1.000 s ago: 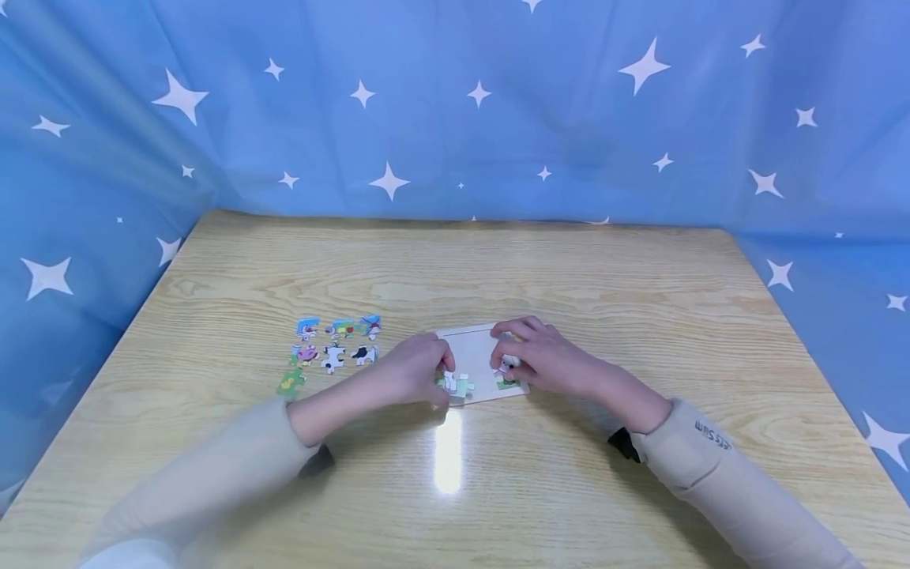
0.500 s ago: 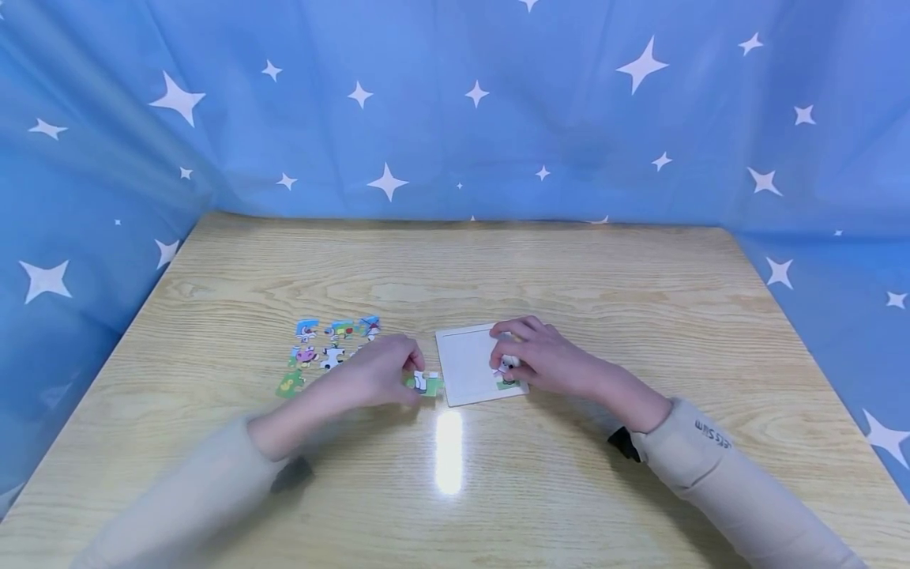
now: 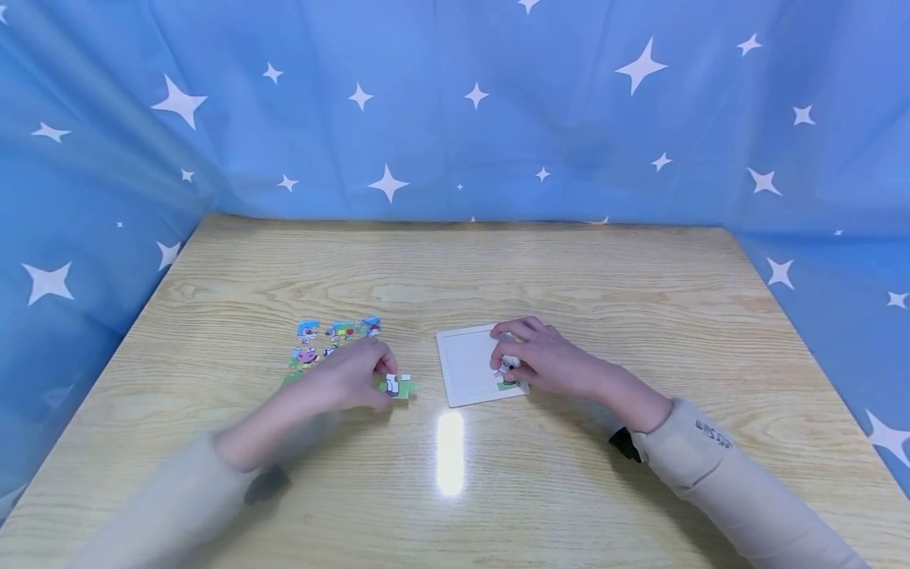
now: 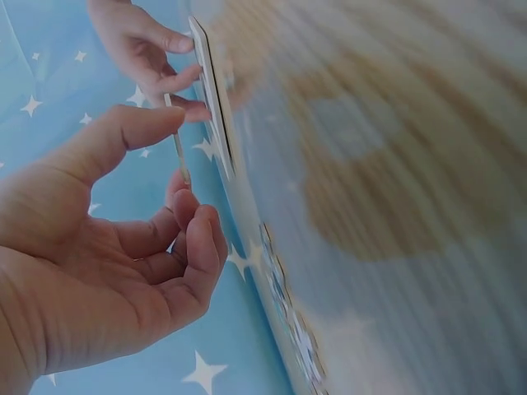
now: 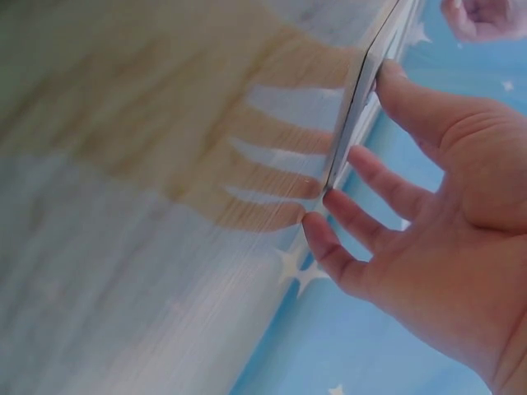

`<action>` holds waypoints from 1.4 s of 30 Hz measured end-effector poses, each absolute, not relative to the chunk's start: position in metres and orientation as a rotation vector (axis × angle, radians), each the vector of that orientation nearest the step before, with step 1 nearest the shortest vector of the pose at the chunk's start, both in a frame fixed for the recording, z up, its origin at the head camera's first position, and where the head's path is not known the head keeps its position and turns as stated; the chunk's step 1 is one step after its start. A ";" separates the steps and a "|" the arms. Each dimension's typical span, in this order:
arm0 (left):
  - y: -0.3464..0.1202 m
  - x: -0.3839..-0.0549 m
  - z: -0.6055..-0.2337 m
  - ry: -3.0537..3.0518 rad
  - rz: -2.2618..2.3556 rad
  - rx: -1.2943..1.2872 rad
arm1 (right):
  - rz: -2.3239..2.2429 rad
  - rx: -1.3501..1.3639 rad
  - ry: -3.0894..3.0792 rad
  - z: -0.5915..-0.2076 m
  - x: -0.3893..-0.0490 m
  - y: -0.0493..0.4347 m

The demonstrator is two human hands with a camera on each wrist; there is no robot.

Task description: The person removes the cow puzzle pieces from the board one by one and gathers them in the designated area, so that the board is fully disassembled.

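Observation:
My left hand [image 3: 348, 375] pinches a green-and-white jigsaw piece [image 3: 400, 387] between thumb and fingers. In the left wrist view that piece [image 4: 179, 150] shows edge-on, above the tabletop. A square, pale puzzle tray [image 3: 462, 363] lies on the table to its right. My right hand [image 3: 543, 359] rests over the tray's right side, its spread fingertips [image 5: 317, 230] touching the tray and the table by it. Under its thumb and index finger, a piece with a white and green picture [image 3: 508, 378] sits in the tray's near right corner, partly hidden.
Several loose jigsaw pieces [image 3: 307, 330] lie in rows left of the tray, some hidden behind my left hand and forearm. The wooden table [image 3: 569, 276] backs onto a blue curtain [image 3: 426, 118] with white stars. A bright reflection shines near the tray's front edge.
My left hand has lifted the jigsaw piece away from the tray's near left corner and carried it leftward, towards the loose pieces. The right hand and tray have stayed in place.

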State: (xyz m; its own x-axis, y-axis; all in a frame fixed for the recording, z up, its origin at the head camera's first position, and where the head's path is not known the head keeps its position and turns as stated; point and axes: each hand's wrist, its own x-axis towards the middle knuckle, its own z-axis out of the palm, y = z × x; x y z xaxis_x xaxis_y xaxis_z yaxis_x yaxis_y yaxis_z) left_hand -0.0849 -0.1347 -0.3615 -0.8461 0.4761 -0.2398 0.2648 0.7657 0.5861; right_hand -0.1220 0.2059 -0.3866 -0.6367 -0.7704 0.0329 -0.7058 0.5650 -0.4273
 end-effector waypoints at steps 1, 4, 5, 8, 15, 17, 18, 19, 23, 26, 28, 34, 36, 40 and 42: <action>-0.137 -0.084 -0.362 2.587 0.776 0.565 | -0.615 -1.252 2.636 -0.387 -0.122 0.206; -0.144 -0.083 -0.362 2.588 0.780 0.555 | -0.616 -1.250 2.635 -0.387 -0.122 0.205; -0.146 -0.083 -0.362 2.588 0.778 0.559 | -0.615 -1.251 2.636 -0.388 -0.122 0.205; -0.150 -0.082 -0.362 2.590 0.763 0.568 | -0.616 -1.254 2.635 -0.388 -0.122 0.205; -0.163 -0.082 -0.364 2.578 0.781 0.552 | -0.620 -1.261 2.635 -0.388 -0.121 0.205; -0.166 -0.082 -0.364 2.574 0.801 0.519 | -0.618 -1.260 2.635 -0.388 -0.121 0.205; -0.168 -0.082 -0.364 2.568 0.814 0.503 | -0.618 -1.260 2.635 -0.387 -0.121 0.205; -0.170 -0.082 -0.364 2.565 0.829 0.490 | -0.617 -1.261 2.635 -0.387 -0.121 0.205; -0.176 -0.082 -0.363 2.565 0.856 0.491 | -0.619 -1.278 2.635 -0.387 -0.121 0.205; -0.180 -0.083 -0.364 2.569 0.863 0.510 | -0.620 -1.294 2.636 -0.387 -0.121 0.205; -0.183 -0.083 -0.365 2.575 0.860 0.516 | -0.617 -1.294 2.636 -0.386 -0.121 0.205; -0.193 -0.083 -0.369 2.593 0.844 0.535 | -0.614 -1.279 2.635 -0.385 -0.121 0.205; -0.195 -0.083 -0.370 2.592 0.843 0.543 | -0.610 -1.283 2.639 -0.386 -0.121 0.205; -0.199 -0.083 -0.371 2.595 0.824 0.532 | -0.603 -1.283 2.644 -0.385 -0.122 0.205; -0.202 -0.082 -0.372 2.601 0.807 0.522 | -0.600 -1.279 2.644 -0.385 -0.122 0.204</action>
